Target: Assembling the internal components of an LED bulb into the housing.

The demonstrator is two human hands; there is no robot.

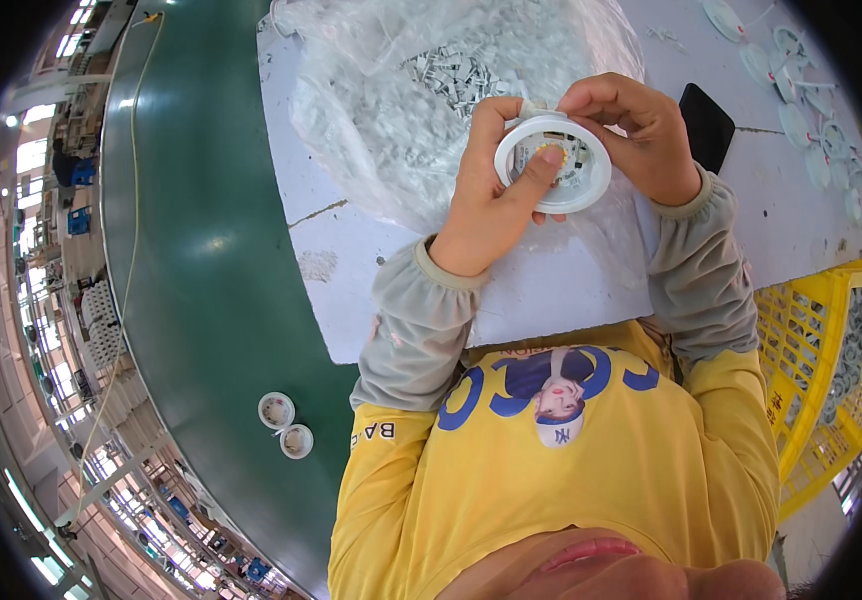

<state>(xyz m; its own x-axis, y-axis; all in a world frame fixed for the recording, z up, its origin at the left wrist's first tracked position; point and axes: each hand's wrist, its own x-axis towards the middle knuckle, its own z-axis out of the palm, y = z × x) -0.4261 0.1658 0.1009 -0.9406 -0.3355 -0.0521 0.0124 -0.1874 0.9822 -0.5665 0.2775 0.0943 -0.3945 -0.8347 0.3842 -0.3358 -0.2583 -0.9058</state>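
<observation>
My left hand [483,208] grips a round white lamp housing [579,178] in front of my chest, above the table's near part. Its thumb presses on the circuit board with a yellow ring of dots inside the rim, while the other fingers wrap behind. At the far edge of the housing, my right hand [648,140] has thumb and forefinger closed together. A small pale piece [537,109] shows there between the fingertips of both hands; its kind is too small to tell. Just beyond lies a clear plastic bag [351,100] with many small grey-white parts [459,78].
A black phone [707,128] lies right of my right hand. White round frames with wires [801,130] spread over the table's right side. A yellow basket [801,350] stands at right. Two round lamp units [276,410] sit on the green surface [201,200] at left.
</observation>
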